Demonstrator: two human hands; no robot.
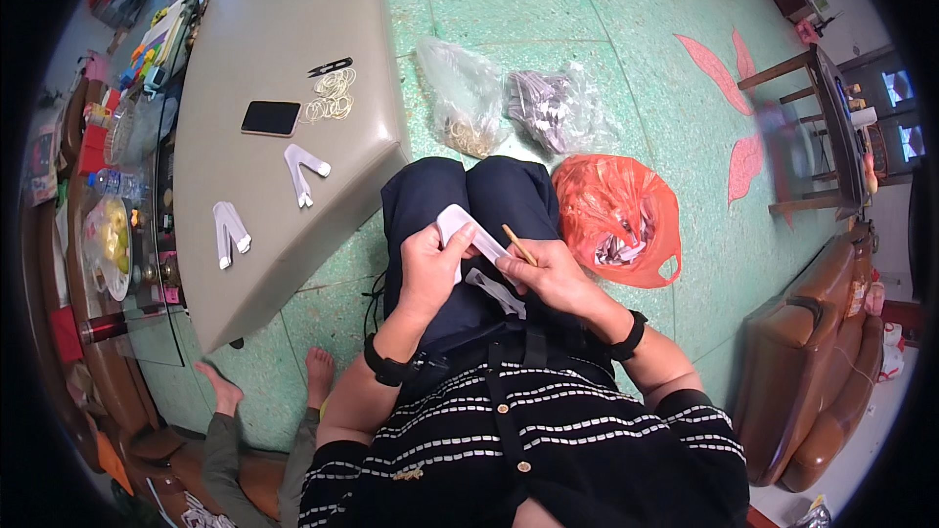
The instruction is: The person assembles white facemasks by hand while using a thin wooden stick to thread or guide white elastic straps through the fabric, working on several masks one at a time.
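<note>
Above my lap, my left hand (426, 272) pinches one end of a folded pale fabric strip (486, 242), thumb on top. The other end is between the fingers of my right hand (554, 276). A thin wooden stick (519, 245) also sticks out of my right hand, pointing up and left. Another pale strip (497, 295) lies on my dark trousers just below the hands. On the grey padded bench (293, 10) to the left rest two V-folded pale strips, one nearer the edge (305, 174) and one farther left (230, 233).
The bench also holds a phone (271, 117), small black snips (331, 66) and cream elastic loops (333, 96). On the green floor stand a clear bag with beige loops (460, 88), a clear bag of greyish strips (548, 108) and a red plastic bag (611, 196). Another person's bare foot (319, 372) is at lower left.
</note>
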